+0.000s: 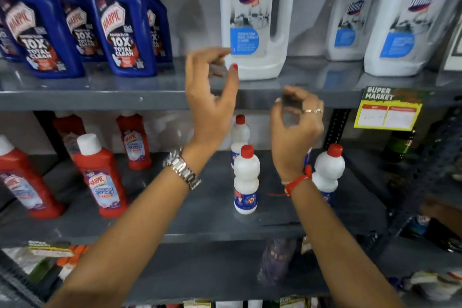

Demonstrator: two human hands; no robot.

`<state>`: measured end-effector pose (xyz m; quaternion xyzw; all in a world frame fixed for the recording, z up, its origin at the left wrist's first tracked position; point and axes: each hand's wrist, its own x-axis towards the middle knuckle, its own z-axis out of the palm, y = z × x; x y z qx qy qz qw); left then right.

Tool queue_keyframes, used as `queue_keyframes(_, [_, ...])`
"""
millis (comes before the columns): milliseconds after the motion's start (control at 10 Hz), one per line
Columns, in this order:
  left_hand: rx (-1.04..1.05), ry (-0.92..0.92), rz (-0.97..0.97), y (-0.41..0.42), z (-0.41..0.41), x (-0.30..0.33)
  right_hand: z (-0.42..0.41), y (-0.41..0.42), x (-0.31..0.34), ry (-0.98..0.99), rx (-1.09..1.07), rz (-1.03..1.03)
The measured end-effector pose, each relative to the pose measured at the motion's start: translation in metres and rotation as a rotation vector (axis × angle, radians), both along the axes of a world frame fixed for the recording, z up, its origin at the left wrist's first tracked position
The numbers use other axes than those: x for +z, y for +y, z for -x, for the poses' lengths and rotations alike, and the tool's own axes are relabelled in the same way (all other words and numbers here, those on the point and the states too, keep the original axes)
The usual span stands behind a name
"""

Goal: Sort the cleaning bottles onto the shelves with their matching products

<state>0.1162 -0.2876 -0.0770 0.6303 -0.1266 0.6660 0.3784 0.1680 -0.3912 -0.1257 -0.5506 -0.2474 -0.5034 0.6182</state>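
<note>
**Hands free beside the Domex bottle**

Both hands are raised before the upper shelf [150, 97], fingers loosely curled and apart, holding nothing. The left hand [211, 90] hovers just beside the base of a white Domex bottle [257, 20], which stands with two others; the right hand [297, 117] hangs lower, motion-blurred. Blue Harpic bottles [120, 22] are grouped at left. This looks like the gap between placements; the next move probably calls for fetching another bottle.
</note>
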Motion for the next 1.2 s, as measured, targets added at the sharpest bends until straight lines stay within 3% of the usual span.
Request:
queue_keyframes(100, [0.005,0.119,0.062,0.011,-0.013,0.041,-0.013,-0.003,0.046,0.034,-0.027,0.076])
queue_keyframes(300, [-0.172,0.684,0.265,0.040,-0.042,0.091,-0.063,-0.004,0.111,0.472,0.193,0.392])
queue_keyframes(400, [-0.271,0.780,0.265,0.045,-0.046,0.095,-0.079,-0.005,0.126,0.613,0.405,0.469])
queue_keyframes(700, [-0.349,0.791,0.310,0.034,-0.063,0.095,-0.093,-0.017,0.127,0.644,0.409,0.399])
queue_keyframes(1100, [-0.286,0.878,0.237,0.017,-0.077,0.097,-0.096,-0.028,0.126,0.685,0.343,0.339])
queue_keyframes(1200, [-0.137,0.762,0.164,0.022,-0.069,0.094,-0.085,-0.023,0.125,0.565,0.122,0.316])
